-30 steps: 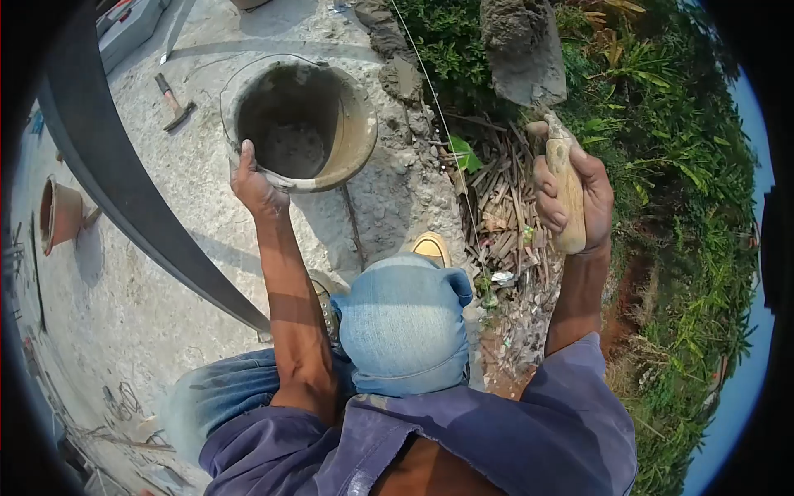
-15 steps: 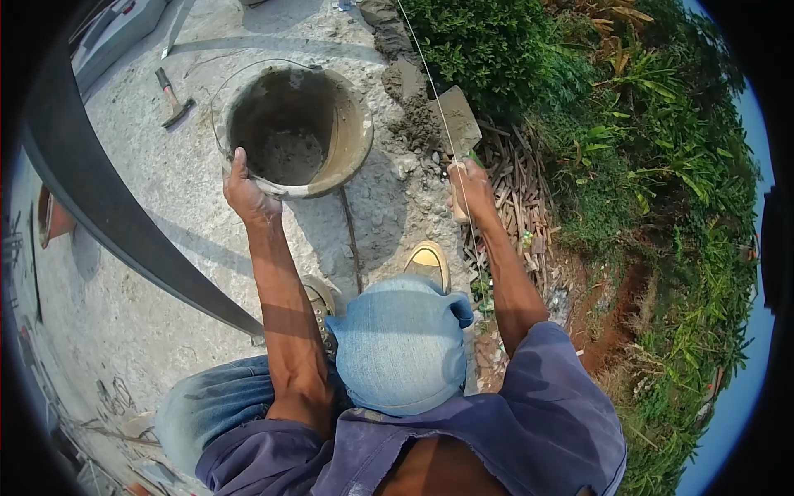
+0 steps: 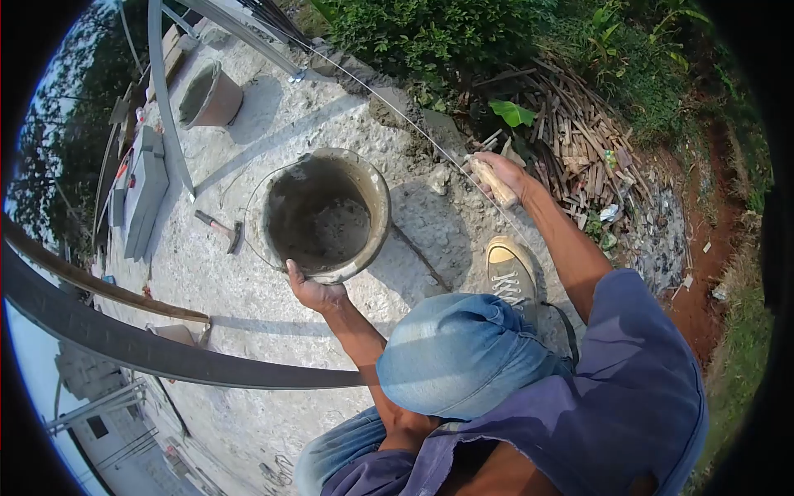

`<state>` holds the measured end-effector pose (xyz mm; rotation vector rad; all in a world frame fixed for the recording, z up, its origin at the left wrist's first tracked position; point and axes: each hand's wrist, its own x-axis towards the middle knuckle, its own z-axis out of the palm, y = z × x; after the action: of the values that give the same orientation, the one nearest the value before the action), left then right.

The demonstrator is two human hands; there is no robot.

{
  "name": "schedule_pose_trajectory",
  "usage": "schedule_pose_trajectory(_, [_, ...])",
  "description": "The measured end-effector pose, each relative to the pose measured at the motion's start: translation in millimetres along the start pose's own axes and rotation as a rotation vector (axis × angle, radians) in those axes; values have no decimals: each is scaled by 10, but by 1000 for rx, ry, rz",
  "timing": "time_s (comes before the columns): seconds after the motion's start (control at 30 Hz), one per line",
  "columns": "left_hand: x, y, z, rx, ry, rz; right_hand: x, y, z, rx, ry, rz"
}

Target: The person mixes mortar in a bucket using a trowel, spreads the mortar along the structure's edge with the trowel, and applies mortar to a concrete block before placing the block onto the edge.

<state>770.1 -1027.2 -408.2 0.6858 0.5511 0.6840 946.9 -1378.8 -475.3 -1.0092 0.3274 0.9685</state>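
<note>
My left hand (image 3: 317,291) grips the near rim of a bucket (image 3: 376,186), thumb over the edge. Grey mortar (image 3: 337,227) lies at the bottom of the bucket, and its thin wire handle hangs off the left side. On the right, my right hand (image 3: 506,178) is closed around the wooden handle of a trowel (image 3: 494,183). The trowel's blade (image 3: 442,124) reaches up and left beside wet mortar (image 3: 397,120) along the slab's edge. A taut string (image 3: 356,77) crosses over the blade and passes close to my right hand.
A hammer (image 3: 219,231) lies left of the bucket. Another bucket (image 3: 217,101) and grey blocks (image 3: 147,190) stand farther off. Dark metal beams (image 3: 165,351) cross the left side. Beyond the slab's edge are scrap wood (image 3: 579,132) and bushes (image 3: 447,33). My shoe (image 3: 510,269) is near the edge.
The view has swung to the left. Since a second ago, my right hand has lowered the raised trowel to the mortar at the slab's edge. My left hand has stayed on the bucket.
</note>
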Motion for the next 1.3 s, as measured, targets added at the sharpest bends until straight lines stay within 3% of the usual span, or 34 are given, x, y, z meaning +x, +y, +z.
schedule_pose_trajectory(0.13, [-46,17,54,21,45,12,168,29,16,-50,45,-28])
schedule_pose_trajectory(0.2, [-43,11,1,28,24,20,-25,207,-34,-253,140,-44])
schedule_pose_trajectory(0.3, [3,0,-58,-25,67,2,-456,171,-22,-303,155,-35])
schedule_pose_trajectory(0.43, [-18,21,116,-23,69,68,-936,-356,297,-1085,480,-522])
schedule_pose_trajectory(0.47, [-4,49,193,28,82,103,-1212,-611,644,-943,528,-509])
schedule_pose_trajectory(0.53, [-49,103,323,140,110,175,-1468,-947,887,-972,519,-867])
schedule_pose_trajectory(0.57, [-45,141,441,185,113,227,-1601,-1069,1061,-852,562,-874])
schedule_pose_trajectory(0.6, [-82,171,557,205,118,254,-1589,-1025,1096,-861,538,-844])
schedule_pose_trajectory(0.7, [-150,215,877,252,114,352,-1265,-830,999,-668,517,-1221])
schedule_pose_trajectory(0.73, [-171,210,971,272,115,391,-898,-483,653,-737,655,-1184])
schedule_pose_trajectory(0.77, [-187,184,1061,294,155,418,-706,-279,458,-1130,758,-1013])
schedule_pose_trajectory(0.8, [-249,197,1281,345,254,468,-782,-393,387,-1299,500,-453])
schedule_pose_trajectory(0.87, [-324,328,1572,352,264,435,-854,-250,343,-1252,565,-512])
schedule_pose_trajectory(0.93, [-409,494,1861,262,344,373,-1056,-502,578,-1073,717,-783])
schedule_pose_trajectory(1.0, [-497,692,1943,691,227,610,-1361,-810,774,-693,730,-566])
schedule_pose_trajectory(1.03, [-574,772,2117,695,213,601,-1436,-912,786,-659,772,-627])
schedule_pose_trajectory(1.1, [-839,1109,2551,467,329,310,-1809,-1053,907,-621,820,-516])
schedule_pose_trajectory(1.13, [-901,1165,2358,649,170,345,-1973,-1106,957,-587,855,-422])
schedule_pose_trajectory(1.2, [-1236,1491,2881,429,323,30,-2228,-688,578,-314,839,-278])
schedule_pose_trajectory(1.23, [-1341,1613,2796,464,298,-63,-2462,-444,462,-163,861,-207])
schedule_pose_trajectory(1.27, [-1500,1782,2801,478,272,-145,-2789,-285,506,-221,950,-301])
schedule_pose_trajectory(1.3, [-1659,1951,2806,495,243,-227,-2783,540,-69,-750,1417,-418])
